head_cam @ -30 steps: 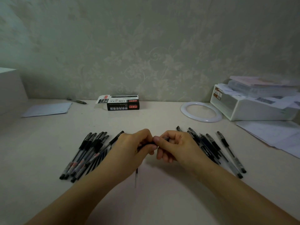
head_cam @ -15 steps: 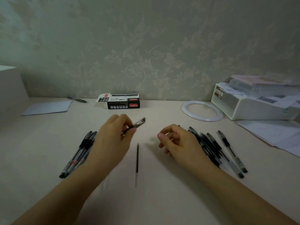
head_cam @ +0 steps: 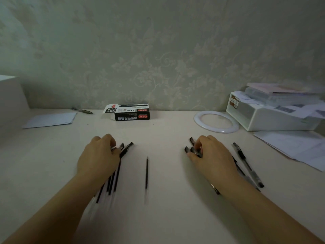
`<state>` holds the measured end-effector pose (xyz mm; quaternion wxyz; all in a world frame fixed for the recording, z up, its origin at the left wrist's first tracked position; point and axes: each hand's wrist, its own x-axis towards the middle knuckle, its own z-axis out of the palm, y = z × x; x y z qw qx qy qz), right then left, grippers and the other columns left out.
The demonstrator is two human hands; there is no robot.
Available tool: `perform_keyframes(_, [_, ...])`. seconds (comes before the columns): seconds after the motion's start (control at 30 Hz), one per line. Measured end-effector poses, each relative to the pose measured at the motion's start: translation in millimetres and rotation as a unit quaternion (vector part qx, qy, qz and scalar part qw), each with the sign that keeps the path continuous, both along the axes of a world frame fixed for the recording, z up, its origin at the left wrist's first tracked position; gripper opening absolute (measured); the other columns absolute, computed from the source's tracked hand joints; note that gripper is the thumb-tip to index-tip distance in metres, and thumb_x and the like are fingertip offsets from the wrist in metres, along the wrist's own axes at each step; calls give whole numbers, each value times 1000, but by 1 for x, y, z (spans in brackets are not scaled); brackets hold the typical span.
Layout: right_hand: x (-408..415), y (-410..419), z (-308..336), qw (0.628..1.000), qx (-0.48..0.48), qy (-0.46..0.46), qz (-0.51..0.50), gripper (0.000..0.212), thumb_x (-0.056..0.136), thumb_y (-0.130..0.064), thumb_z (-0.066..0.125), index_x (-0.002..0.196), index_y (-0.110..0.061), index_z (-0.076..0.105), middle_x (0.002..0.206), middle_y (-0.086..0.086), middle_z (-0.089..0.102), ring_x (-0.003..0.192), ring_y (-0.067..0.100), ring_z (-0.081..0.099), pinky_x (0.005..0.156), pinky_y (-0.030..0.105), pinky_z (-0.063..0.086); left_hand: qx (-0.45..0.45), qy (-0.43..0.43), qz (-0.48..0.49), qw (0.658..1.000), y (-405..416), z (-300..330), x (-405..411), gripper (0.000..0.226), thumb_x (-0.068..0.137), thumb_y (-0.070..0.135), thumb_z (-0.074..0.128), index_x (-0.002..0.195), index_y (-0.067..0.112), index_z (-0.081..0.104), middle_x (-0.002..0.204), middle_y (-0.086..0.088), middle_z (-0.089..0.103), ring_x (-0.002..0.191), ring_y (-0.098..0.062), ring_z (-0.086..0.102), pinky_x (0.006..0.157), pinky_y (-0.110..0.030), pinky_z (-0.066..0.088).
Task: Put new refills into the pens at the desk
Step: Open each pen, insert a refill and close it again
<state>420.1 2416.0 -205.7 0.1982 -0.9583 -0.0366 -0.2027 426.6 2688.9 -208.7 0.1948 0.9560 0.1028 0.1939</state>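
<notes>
Refill [head_cam: 146,173] lies alone at centre of surface [head_cam: 167,217] | left hand [head_cam: 98,159] curled over left pens [head_cam: 112,180] | right hand [head_cam: 211,155] pinching a pen [head_cam: 193,150] from right pile | next: I lift one pen only, unscrew barrel squarely.

White ring [head_cam: 216,121], white box [head_cam: 274,118] under papers, loose sheets [head_cam: 299,147], notepad [head_cam: 50,120].

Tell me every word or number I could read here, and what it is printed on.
"1120": on the top face of the black and white box by the wall.
Red labels and small print on that box: too blurred to read.
Label on the white storage box at right: unreadable.
</notes>
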Motion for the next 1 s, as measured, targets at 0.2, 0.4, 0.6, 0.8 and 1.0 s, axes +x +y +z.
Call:
perform_keyframes(0.2, [-3,1,1,998,-42,51,-3,25,92,-40,61,102,-17,60,104,0,56,95,21,57,82,35,48,1,-7,-1,1000,-5,3,-3,21,93,28,55,110,18,59,107,-7,52,89,-25,57,74,-36,49])
perform_keyframes(0.4, [-2,5,-1,997,-43,56,-6,23,94,-38,58,92,-15,62,101,1,56,90,19,58,79,35,50,-3,-95,-100,990,-26,10,-12,16,90,29,61,103,20,62,95,2,50,81,-15,54,70,-27,46])
perform_keyframes(0.6, [1,7,1,996,86,25,28,17,86,-36,63,80,-21,59,80,-6,56,72,6,53,58,23,37,-79,-92,-277,953,-64,10,-31,8,87,33,63,95,32,62,79,14,55,70,-4,53,60,-11,40])
perform_keyframes(0.8, [2,23,3,924,354,114,92,24,90,-41,62,83,-18,61,58,-13,58,47,-2,50,52,15,39,-106,-35,-352,929,-71,4,-35,14,90,42,56,100,33,61,81,17,61,79,4,58,65,-8,45])
perform_keyframes(1.0, [-3,35,5,855,465,188,129,26,98,-28,55,81,-8,53,45,-9,51,37,6,41,38,17,34,64,-31,-345,936,-61,2,-30,18,93,43,49,88,31,60,79,15,57,65,-1,51,63,-18,43])
